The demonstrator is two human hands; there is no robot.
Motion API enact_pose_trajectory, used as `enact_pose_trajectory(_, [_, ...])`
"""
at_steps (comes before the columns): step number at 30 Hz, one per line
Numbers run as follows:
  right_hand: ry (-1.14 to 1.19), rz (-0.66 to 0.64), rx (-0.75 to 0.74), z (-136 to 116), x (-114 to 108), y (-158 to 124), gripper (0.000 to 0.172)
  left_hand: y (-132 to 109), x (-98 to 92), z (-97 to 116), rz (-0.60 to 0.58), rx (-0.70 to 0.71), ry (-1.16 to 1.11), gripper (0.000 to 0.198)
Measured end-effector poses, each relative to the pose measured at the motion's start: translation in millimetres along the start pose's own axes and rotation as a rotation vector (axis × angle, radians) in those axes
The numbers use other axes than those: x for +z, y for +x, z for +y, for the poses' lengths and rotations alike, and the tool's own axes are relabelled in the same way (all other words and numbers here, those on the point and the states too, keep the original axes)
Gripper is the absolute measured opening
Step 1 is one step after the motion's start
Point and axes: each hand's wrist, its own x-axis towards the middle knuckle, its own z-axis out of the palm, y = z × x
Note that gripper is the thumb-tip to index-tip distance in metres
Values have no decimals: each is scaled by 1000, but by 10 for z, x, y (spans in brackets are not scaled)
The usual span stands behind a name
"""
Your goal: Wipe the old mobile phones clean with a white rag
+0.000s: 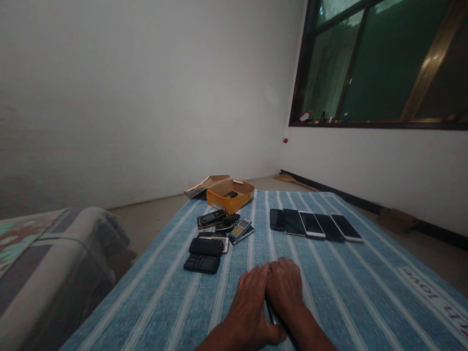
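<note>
My left hand (252, 302) and my right hand (285, 286) lie flat side by side on a blue striped cloth (365, 302), fingers stretched forward and touching each other. A thin dark object (272, 316) shows in the gap between them; most of it is hidden, so I cannot name it. Beyond my fingers, several smartphones (315, 224) lie in a neat row, screens up. To the left is a loose heap of keypad phones (214, 233), the nearest a black one (202, 263).
An open orange box (241, 199) with a small phone (231, 194) inside stands at the cloth's far edge, its lid (204, 185) beside it. Folded bedding (54, 263) lies at the left. White walls and a dark window (383, 63) close the corner.
</note>
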Motion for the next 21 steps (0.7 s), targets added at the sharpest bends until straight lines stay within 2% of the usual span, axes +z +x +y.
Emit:
enact_pose_trajectory(6, [28, 38, -9, 68, 22, -15, 27, 19, -36, 15, -30, -47, -19, 124])
enact_pose_trajectory(10, [80, 39, -86, 146, 106, -7, 25, 13, -49, -10, -32, -23, -46, 124])
enact_pose_trajectory(17, [132, 32, -229, 180, 192, 39, 21, 35, -19, -76, 61, 18, -84, 129])
enact_pose_trajectory(21, [131, 28, -202, 135, 157, 26, 23, 34, 26, -115, 84, 14, -81, 131])
